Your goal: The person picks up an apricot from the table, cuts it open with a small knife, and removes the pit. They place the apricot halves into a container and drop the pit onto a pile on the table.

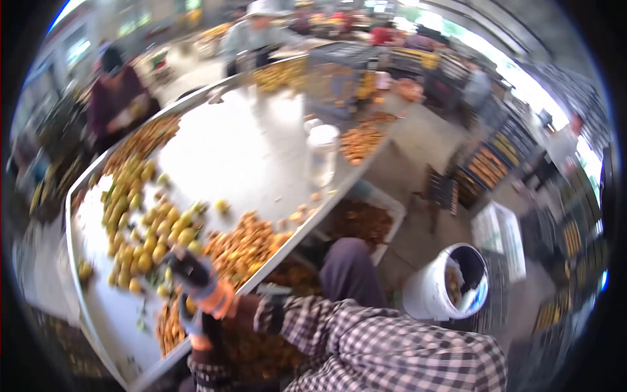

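Observation:
My right hand, in a dark glove with an orange-pink part near the wrist, reaches over the near edge of a metal table. Below it, my left hand, in a greyish glove, is close to the same edge. Motion blur smears the fingers of both, and I cannot make out what they hold. A small yellow-orange round thing shows between them. Beyond my right hand lie many yellow-green round fruits. Beside them a heap of small orange-brown pieces runs along the table rim.
A clear jar with a white lid stands on the table. A white bucket is at my right, near a white crate. Stacked dark crates hold orange pieces. Across the table are a person in dark purple and a person in a white hat.

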`<action>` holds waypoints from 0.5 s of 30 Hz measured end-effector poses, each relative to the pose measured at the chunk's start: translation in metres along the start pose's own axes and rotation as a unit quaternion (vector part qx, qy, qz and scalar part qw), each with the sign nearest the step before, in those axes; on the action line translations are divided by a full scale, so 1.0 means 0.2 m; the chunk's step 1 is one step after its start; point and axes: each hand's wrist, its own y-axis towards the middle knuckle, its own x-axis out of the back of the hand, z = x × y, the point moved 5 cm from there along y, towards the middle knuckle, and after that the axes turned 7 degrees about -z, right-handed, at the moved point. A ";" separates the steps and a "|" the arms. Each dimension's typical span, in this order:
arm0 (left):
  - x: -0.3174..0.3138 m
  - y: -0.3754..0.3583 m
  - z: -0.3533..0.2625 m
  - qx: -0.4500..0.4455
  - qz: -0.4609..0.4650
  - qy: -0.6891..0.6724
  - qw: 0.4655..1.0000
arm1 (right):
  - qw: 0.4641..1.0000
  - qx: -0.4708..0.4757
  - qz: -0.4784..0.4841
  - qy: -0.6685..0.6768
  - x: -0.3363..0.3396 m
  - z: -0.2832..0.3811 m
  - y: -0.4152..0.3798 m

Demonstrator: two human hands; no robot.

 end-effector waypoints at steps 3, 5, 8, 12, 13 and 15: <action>0.00 0.05 0.02 0.007 0.025 -0.038 0.999 | 0.985 -0.131 -0.018 0.109 0.02 0.05 0.11; -0.06 0.10 -0.01 -0.022 0.057 0.022 0.998 | 0.971 -0.211 -0.050 0.102 0.07 0.06 0.13; -0.18 0.09 -0.08 -0.060 0.095 0.113 0.987 | 0.964 -0.219 -0.079 0.126 0.14 0.07 0.10; -0.35 0.00 -0.16 0.000 0.110 0.073 0.991 | 0.963 -0.166 -0.137 0.161 0.21 0.10 0.17; -0.36 0.00 -0.16 -0.006 0.130 0.082 0.988 | 0.962 -0.207 -0.132 0.117 0.23 0.08 0.18; -0.36 0.00 -0.14 -0.068 0.147 0.136 0.978 | 0.951 -0.281 -0.120 0.034 0.27 0.09 0.17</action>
